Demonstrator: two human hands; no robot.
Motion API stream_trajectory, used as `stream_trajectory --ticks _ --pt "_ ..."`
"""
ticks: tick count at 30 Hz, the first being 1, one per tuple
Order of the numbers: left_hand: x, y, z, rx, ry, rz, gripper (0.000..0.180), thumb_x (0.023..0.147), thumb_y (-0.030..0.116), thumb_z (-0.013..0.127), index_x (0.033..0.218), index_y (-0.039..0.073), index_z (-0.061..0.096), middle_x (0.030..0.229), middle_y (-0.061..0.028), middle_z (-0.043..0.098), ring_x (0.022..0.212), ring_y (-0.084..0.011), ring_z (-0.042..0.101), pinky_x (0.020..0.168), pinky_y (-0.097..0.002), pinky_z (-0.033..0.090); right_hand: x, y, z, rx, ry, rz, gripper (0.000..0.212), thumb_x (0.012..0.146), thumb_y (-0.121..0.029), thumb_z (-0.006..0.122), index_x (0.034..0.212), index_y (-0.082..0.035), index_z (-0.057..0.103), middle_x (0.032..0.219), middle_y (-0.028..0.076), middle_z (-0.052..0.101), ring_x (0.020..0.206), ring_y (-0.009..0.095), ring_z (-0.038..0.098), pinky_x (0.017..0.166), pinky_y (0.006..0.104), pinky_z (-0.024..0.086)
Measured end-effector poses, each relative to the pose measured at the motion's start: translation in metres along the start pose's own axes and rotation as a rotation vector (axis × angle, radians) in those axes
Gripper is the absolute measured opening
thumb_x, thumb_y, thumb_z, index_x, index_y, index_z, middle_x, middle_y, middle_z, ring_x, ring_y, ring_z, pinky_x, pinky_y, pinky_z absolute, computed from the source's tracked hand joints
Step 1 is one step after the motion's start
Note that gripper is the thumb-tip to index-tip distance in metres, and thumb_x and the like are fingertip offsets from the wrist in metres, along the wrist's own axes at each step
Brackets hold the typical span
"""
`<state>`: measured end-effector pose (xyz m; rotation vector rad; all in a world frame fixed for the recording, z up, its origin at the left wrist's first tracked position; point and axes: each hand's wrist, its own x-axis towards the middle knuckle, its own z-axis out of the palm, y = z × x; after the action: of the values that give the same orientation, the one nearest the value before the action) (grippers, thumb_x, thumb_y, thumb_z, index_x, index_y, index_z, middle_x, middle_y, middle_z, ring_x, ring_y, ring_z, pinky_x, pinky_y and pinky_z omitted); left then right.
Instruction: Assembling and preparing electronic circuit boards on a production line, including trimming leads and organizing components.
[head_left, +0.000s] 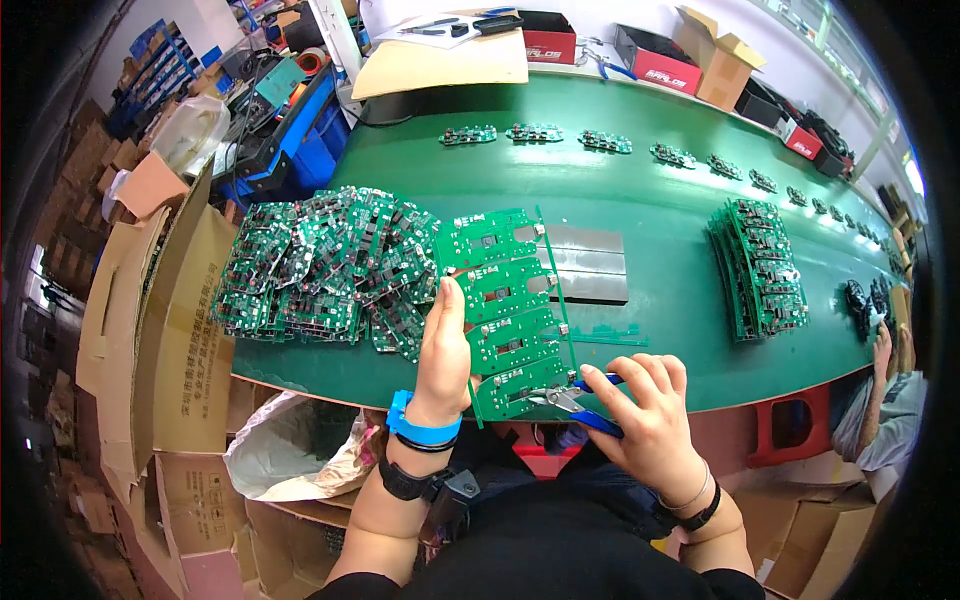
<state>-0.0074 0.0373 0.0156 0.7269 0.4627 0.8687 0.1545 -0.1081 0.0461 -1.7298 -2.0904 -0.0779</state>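
My left hand (443, 350) is closed on the left edge of a green circuit board panel (512, 325), holding it tilted above the table. The panel has several boards in a column, with a thin rail along each long side. Blue-handled cutting pliers (598, 422) are gripped in my right hand (648, 420). Their jaws lie at the panel's lowest board, near its right rail; whether they touch it I cannot tell. Behind the panel's right side lies a grey metal block (600, 272). Thin green offcut strips (612, 335) are on the table nearby.
A large heap of loose circuit boards (300, 260) lies left of my hands. To the right stands a stack of board panels (760, 272). Single boards (537, 133) form a row along the green table's far side. Cardboard boxes (190, 350) flank its left. Another person's hand (881, 350) shows far right.
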Motion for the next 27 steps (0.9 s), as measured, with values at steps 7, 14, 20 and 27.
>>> stream_trajectory --ticks 7,14,20,27 --pt "-0.003 0.001 -0.002 0.057 0.086 0.094 0.044 0.097 0.037 0.027 0.122 0.004 0.042 0.113 -0.0086 0.054 0.095 -0.0157 0.057 0.079 -0.0302 0.05 0.002 -0.003 0.004 -0.049 -0.023 -0.007 0.058 0.057 -0.022 0.072 0.111 -0.009 0.055 0.099 0.009 0.051 0.094 0.025 0.048 0.085 0.0411 0.031" --pt "-0.004 0.002 -0.002 0.029 0.097 0.11 0.042 0.097 0.037 0.031 0.122 0.005 0.044 0.113 -0.0064 0.053 0.098 -0.0135 0.054 0.082 -0.0277 0.047 0.001 -0.002 0.008 -0.024 -0.002 0.007 0.057 0.059 -0.023 0.072 0.112 -0.009 0.055 0.099 0.009 0.051 0.093 0.025 0.048 0.084 0.0406 0.032" --pt "-0.005 0.006 0.006 0.055 0.108 0.111 0.045 0.096 0.039 0.028 0.123 0.006 0.042 0.113 -0.0089 0.053 0.096 -0.018 0.056 0.079 -0.0319 0.05 0.0 -0.005 0.009 0.022 0.026 0.049 0.056 0.057 -0.019 0.074 0.109 -0.008 0.057 0.097 0.009 0.051 0.091 0.027 0.049 0.083 0.0405 0.033" --pt "-0.007 0.008 0.013 0.066 0.126 0.11 0.046 0.096 0.04 0.026 0.124 0.007 0.04 0.112 -0.0115 0.054 0.094 -0.0218 0.06 0.075 -0.0354 0.054 0.002 -0.005 0.008 -0.024 -0.001 0.033 0.059 0.057 -0.022 0.072 0.112 -0.009 0.055 0.1 0.009 0.051 0.094 0.026 0.048 0.083 0.0407 0.032"
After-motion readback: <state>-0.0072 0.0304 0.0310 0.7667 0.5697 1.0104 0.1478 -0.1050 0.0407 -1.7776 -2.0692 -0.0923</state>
